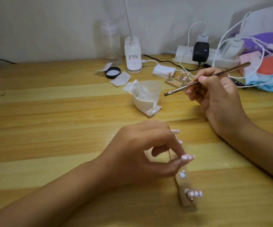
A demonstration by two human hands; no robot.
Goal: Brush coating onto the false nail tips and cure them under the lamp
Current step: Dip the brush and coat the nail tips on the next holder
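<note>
Rose-gold, thin nail brush (176, 90) sits pinched in the right hand (217, 95) at two o'clock, bristles toward nine o'clock. At six o'clock the left hand (142, 149) pinches a pale pink false nail tip (189, 157) above a blurred wooden holder strip (185, 185) on the light wooden desk (50, 112).

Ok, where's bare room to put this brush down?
Bare desk lies left of the cup and black lid, and between the cup and the left hand. The back right, round the power strip and cables, is crowded.

No legible text; only a blurred label (133, 56) on the white bottle (132, 66)
</note>
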